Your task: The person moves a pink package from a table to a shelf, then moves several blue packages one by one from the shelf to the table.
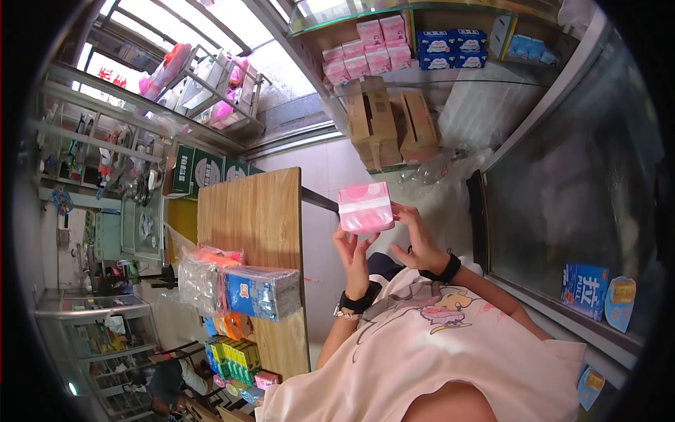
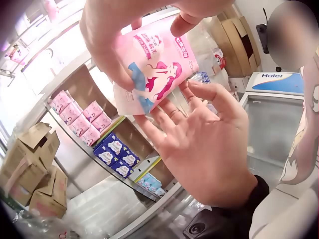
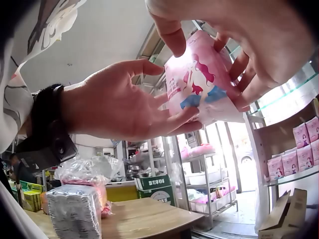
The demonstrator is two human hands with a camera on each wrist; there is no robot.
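Note:
A pink pack of sanitary pads (image 1: 365,207) with a red-haired mermaid on its front is held up before the chest between both hands. My left hand (image 1: 356,264) grips it near its lower left, thumb and fingers at opposite edges in the left wrist view. My right hand (image 1: 422,243) holds it at the right, fingertips against its edge and its palm apart from it. The printed front (image 2: 164,74) shows in both wrist views, while the head view shows a side with a white band.
On the left stands a wooden table (image 1: 260,204) carrying plastic-wrapped blue packs (image 1: 261,294). Glass shelves ahead hold similar pink packs (image 1: 380,60) and dark blue packs (image 1: 451,49). Cardboard boxes (image 1: 373,126) are on the floor, and a glass-topped freezer (image 1: 562,162) is at the right.

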